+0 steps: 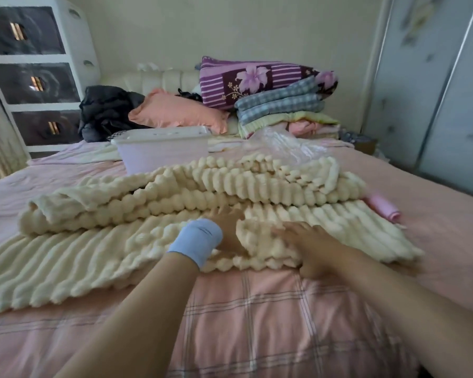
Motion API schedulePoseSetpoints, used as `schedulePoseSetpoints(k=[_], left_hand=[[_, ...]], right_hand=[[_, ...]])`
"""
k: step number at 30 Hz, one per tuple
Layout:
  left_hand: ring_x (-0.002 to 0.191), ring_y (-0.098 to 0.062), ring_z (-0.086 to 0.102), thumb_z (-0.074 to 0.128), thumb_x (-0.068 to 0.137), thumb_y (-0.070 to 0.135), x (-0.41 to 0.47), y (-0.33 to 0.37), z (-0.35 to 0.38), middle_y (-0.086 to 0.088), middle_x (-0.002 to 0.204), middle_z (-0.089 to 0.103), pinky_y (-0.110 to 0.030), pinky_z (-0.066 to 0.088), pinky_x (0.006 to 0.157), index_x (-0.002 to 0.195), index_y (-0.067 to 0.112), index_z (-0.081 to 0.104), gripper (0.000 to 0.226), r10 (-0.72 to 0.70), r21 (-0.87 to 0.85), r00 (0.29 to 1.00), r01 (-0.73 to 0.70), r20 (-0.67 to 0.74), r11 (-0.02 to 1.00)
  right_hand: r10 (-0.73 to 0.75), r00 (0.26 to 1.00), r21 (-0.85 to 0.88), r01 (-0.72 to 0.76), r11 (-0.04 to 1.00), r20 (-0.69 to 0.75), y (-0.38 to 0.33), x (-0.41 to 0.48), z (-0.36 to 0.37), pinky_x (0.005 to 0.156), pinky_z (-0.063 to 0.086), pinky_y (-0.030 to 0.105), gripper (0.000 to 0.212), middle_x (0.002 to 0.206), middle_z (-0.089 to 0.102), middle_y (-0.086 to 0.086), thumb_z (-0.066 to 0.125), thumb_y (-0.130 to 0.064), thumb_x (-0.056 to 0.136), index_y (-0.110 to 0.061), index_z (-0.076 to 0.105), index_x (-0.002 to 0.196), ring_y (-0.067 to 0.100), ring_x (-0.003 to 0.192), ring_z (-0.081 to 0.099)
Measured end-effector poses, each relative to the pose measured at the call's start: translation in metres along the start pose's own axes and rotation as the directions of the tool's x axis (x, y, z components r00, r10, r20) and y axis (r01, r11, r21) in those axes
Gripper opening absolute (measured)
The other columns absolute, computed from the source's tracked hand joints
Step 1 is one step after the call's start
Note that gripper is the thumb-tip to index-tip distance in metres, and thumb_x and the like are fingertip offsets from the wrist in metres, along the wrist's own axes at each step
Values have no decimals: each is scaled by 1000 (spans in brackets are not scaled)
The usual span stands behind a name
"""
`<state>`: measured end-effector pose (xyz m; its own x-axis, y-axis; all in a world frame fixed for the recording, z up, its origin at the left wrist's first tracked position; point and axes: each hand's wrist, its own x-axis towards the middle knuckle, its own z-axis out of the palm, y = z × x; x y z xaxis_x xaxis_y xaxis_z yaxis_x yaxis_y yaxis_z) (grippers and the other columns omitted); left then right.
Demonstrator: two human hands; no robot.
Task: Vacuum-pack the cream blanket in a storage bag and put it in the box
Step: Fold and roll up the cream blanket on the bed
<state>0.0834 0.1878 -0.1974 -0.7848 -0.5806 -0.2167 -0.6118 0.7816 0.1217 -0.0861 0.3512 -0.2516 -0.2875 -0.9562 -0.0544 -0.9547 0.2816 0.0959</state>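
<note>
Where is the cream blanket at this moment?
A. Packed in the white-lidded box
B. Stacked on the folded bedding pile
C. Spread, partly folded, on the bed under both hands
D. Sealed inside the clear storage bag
C: the cream blanket lies loosely folded on the bed, with the left hand and right hand on it.

Both arms reach forward from the near edge, bare forearms angling in toward each other so the hands end up close together around the middle. The left hand (230,227) has a light blue wristband (195,240) on the wrist, and the palm looks turned inward toward the right, fingers pointing far and partly buried so it's hard to see them. The right hand (309,242) is palm down, fingers spread and pointing left toward the other hand, thumb hanging down on the near side. A bit motion-blurred, so whether either one's actually gripping is hard to call.
</note>
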Motion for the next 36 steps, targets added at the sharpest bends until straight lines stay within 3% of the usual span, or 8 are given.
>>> schedulePoseSetpoints(k=[5,8,11,16,20,23,28,36], left_hand=[[125,-24,51,76,78,35,25,49,32,5,140,45,-39,45,103,144,40,40,75,142,62,989,-144,33,988],[90,-17,64,69,86,32,36,57,20,6,94,70,-27,50,81,102,29,74,17,196,-58,972,-205,-132,977],[65,-14,54,68,87,40,41,65,8,8,63,57,-26,44,66,67,23,64,27,220,-185,952,-260,-213,948],[74,-19,64,71,77,58,28,79,19,-4,94,67,-27,52,70,98,26,69,38,36,-110,926,6,375,994],[94,-19,68,50,94,55,28,91,0,5,105,71,-31,51,82,103,25,74,40,121,-364,989,-81,88,928],[120,-18,54,49,97,48,38,101,9,5,132,58,-37,47,99,126,36,60,34,159,-48,945,-180,-286,983],[145,-32,24,47,93,61,58,114,44,-2,162,17,-48,25,117,153,40,21,69,86,141,968,-122,236,982],[106,-20,62,47,98,39,99,115,-7,6,120,63,-35,52,91,120,33,65,29,116,-134,979,-140,-169,981]], right_hand=[[108,992,24,-106,994,-61,40,-26,1,111,37,34,70,163,31,-2,52,-21,97,-40,22,158,21,145,38],[145,967,129,-119,984,-208,65,-40,-8,108,39,32,58,151,50,-9,53,-19,95,-43,45,148,18,136,49],[179,978,288,-142,947,-104,88,-52,0,116,33,33,84,158,40,-7,73,-35,80,-41,34,154,16,145,38],[183,982,372,-189,909,51,123,-73,27,121,22,23,92,163,25,-14,65,-10,81,-42,23,157,8,149,25],[238,967,231,-213,949,-87,131,-76,10,107,39,25,61,151,49,-12,61,-17,91,-50,50,141,15,137,48],[382,923,18,-382,924,-47,132,-74,-6,99,46,32,34,138,60,-6,56,-38,97,-46,62,130,21,124,57],[474,824,13,-503,864,311,117,-57,-27,81,50,33,33,101,66,3,46,-33,76,-17,63,100,23,91,62],[462,844,344,-363,866,-271,133,20,-29,83,53,39,45,135,56,0,45,-11,90,-26,58,130,29,106,62]])
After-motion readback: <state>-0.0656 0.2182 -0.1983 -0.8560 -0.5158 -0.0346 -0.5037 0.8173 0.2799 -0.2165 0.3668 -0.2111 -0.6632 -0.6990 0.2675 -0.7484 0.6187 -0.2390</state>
